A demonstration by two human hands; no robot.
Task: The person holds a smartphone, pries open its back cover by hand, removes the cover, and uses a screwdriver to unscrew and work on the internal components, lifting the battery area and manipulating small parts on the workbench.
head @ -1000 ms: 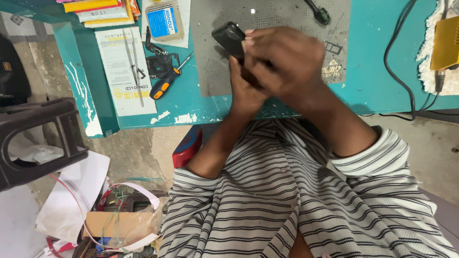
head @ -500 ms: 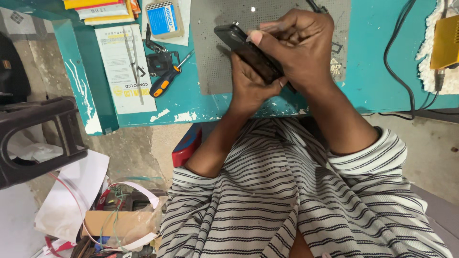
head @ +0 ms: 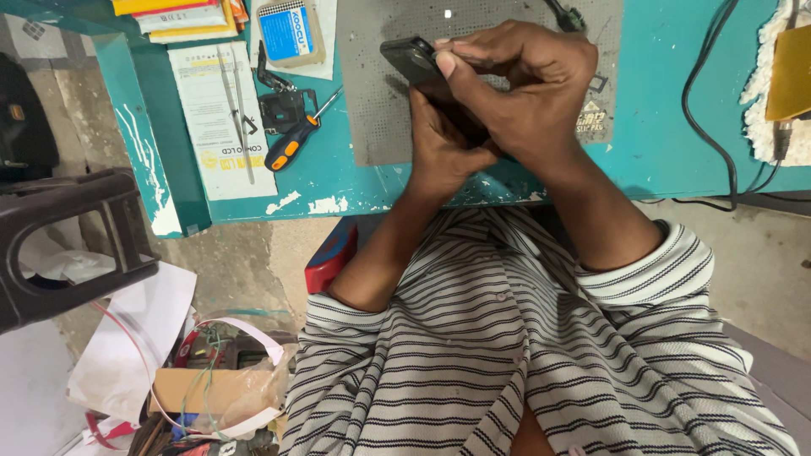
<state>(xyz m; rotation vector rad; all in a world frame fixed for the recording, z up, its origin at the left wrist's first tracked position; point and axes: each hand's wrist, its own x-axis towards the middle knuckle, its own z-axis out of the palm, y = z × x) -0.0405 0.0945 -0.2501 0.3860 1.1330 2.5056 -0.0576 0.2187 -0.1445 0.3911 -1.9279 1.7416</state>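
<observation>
A dark phone (head: 416, 61) is held above the grey mat (head: 380, 127), its long axis slanting up-left. The left hand (head: 446, 143) cradles it from below, probably wrapped around it; the right hand (head: 524, 89) pinches its upper edge with thumb and fingertips.

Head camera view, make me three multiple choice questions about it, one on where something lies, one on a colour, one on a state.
1. Where does the screwdriver lie?
A. on the floor
B. on the table, left of the grey mat
C. in the right hand

2. What colour is the table?
A. teal
B. red
C. white

3. How is the dark phone held?
A. lying untouched on the mat
B. gripped in both hands above the grey mat
C. in the left hand alone

Answers: 1 B, it rests beside the mat's left edge. 2 A, the painted top is teal. 3 B, the left hand and right hand both close around it.
</observation>
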